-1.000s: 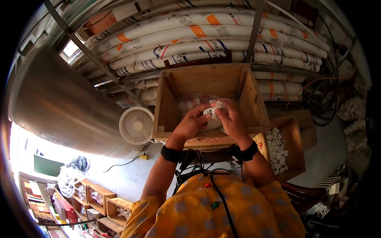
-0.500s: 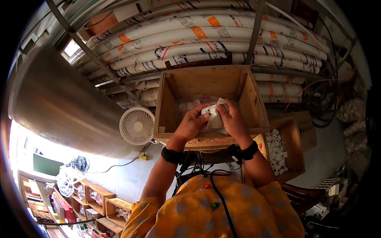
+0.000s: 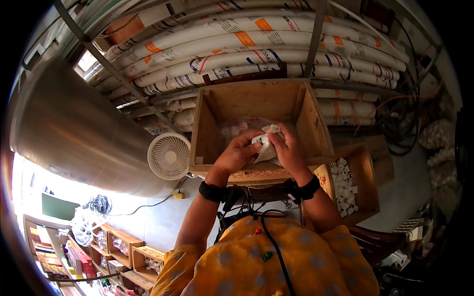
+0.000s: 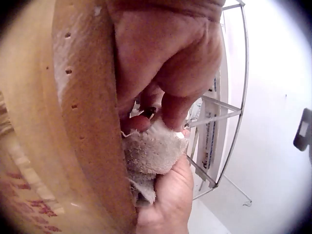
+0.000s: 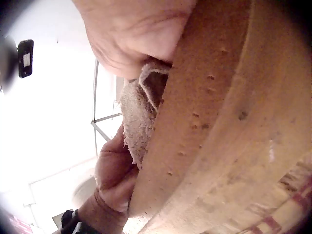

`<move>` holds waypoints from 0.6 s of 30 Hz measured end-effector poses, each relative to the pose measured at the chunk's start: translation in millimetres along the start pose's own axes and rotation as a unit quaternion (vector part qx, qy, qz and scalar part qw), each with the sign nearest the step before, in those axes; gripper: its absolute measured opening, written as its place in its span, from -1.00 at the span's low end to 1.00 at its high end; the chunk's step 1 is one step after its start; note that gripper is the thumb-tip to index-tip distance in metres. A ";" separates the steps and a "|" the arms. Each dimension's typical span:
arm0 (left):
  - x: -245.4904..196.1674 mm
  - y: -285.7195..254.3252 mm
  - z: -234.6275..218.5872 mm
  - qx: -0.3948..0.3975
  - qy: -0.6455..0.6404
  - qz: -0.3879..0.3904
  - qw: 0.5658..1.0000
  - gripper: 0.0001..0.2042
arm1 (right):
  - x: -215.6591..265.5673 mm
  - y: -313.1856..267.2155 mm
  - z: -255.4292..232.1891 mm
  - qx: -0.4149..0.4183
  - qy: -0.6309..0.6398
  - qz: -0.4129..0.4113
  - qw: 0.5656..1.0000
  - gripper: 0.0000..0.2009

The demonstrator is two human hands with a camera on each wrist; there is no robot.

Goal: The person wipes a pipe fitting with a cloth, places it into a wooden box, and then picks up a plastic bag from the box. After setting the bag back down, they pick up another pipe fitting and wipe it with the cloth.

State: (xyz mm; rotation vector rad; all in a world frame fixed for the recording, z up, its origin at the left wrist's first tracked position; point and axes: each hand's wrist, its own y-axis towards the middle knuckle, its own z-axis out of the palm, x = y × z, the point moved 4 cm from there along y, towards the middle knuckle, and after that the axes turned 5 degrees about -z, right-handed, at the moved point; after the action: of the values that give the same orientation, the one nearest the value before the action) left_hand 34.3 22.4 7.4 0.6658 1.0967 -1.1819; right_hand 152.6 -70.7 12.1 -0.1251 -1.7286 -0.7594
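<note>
In the head view both hands meet over the front part of a wooden box (image 3: 252, 98). My left hand (image 3: 235, 154) grips a smooth white plastic piece (image 3: 259, 141) with a small dark mark on it, thumb on the near side. Bent around a fold of greyish-white terry cloth (image 3: 265, 154), my right hand (image 3: 290, 152) holds it against that piece. The left wrist view shows the cloth (image 4: 155, 152) bunched between the two hands, the left fingers at its upper edge. Fingers hide much of the plastic piece.
A clear plastic bag (image 3: 237, 129) with white pieces lies inside the box. Left of it stands a white fan (image 3: 170, 156); at the right, a lower wooden box (image 3: 368, 190) holds several white fittings. Long wrapped pipes (image 3: 291, 42) are stacked behind on a metal rack.
The hands stay over the box and the cloth shifts against the white piece. The piece was tipped further into view half a second ago and now sits slightly lower between the fingers.
</note>
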 end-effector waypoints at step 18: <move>-2.6 -5.8 -8.6 -0.020 -0.113 0.081 0.990 -0.57 | -8.1 4.5 -3.8 -0.078 0.092 0.048 0.992 -0.60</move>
State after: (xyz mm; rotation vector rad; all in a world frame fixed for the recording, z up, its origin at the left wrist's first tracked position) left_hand 26.1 29.3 7.4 0.5637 0.8566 -1.0635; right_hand 160.3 -66.9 7.1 -0.2371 -1.4781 -0.8087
